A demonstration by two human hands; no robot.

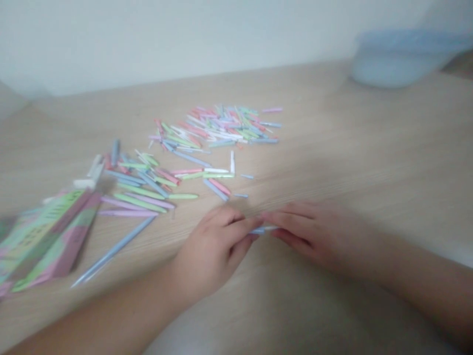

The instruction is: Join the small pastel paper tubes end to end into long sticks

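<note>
My left hand (216,241) is closed in a pinch around a short blue pen part (257,230), its end showing past the fingertips. Facing it, my right hand (321,229) pinches a thin white stick-like piece (271,228), perhaps a pen refill. The two pieces meet or nearly meet between the hands; blur hides whether they are joined. Just beyond the left hand lie a blue pen part (216,190) and a pink pen part (220,186), side by side. A small blue piece (241,195) rests near the left fingers.
Behind the hands is a heap of coloured pen parts (225,125); more pen parts (144,175) spread to the left. Printed pastel boxes (48,236) and a long blue pen (114,250) lie at left. A pale blue basin (391,61) stands back right on the wooden table (388,162).
</note>
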